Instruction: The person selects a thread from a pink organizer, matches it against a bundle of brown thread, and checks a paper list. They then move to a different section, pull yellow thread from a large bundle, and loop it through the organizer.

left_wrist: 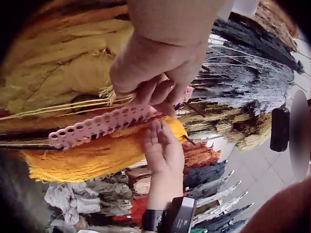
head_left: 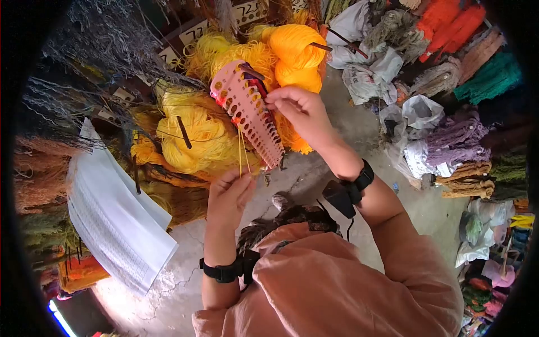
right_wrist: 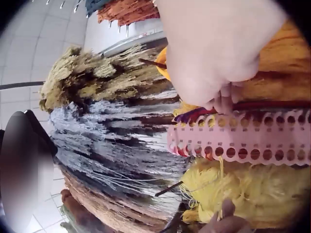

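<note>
A pink thread card (head_left: 250,115), with round holes along both long edges, hangs slanted in front of yellow skeins in the head view. Thin yellow yarn strands (head_left: 241,151) run down from its left edge. My left hand (head_left: 229,194) pinches them between thumb and fingers below the card. My right hand (head_left: 303,115) is at the card's opposite edge, fingers bent, thumb and fingertips meeting there beside red and purple threads (right_wrist: 194,115). In the right wrist view those fingertips are partly hidden by the hand, and the left fingers (right_wrist: 226,224) show at the bottom.
A pale yellow skein (head_left: 193,137) and a bright orange-yellow skein (head_left: 297,53) hang on rods around the card. Grey yarn (head_left: 106,45) and white printed sheets (head_left: 118,224) are at the left. Plastic bags (head_left: 373,76) and purple yarn (head_left: 457,137) lie at the right.
</note>
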Action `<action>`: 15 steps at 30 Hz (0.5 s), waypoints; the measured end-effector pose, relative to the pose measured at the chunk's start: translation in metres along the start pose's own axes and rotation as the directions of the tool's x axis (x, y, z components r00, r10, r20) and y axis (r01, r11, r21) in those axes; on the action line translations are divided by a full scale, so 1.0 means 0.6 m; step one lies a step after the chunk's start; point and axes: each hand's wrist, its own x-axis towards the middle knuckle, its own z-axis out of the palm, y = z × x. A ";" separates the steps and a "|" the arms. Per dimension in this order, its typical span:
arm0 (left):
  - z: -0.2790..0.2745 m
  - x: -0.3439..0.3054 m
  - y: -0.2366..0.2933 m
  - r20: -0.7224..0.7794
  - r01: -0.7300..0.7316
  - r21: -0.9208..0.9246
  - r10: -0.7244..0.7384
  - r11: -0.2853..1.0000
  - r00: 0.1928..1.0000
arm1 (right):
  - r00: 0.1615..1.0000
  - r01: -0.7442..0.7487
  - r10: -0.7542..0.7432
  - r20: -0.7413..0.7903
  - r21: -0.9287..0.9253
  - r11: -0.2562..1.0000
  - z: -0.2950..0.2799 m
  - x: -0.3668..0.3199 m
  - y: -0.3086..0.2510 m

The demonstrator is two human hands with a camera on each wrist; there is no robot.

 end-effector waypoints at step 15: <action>-0.032 -0.034 0.021 -0.001 -0.197 -0.350 0.210 0.916 0.978 | 0.998 -0.029 0.032 0.060 -0.035 0.999 0.053 -0.011 0.002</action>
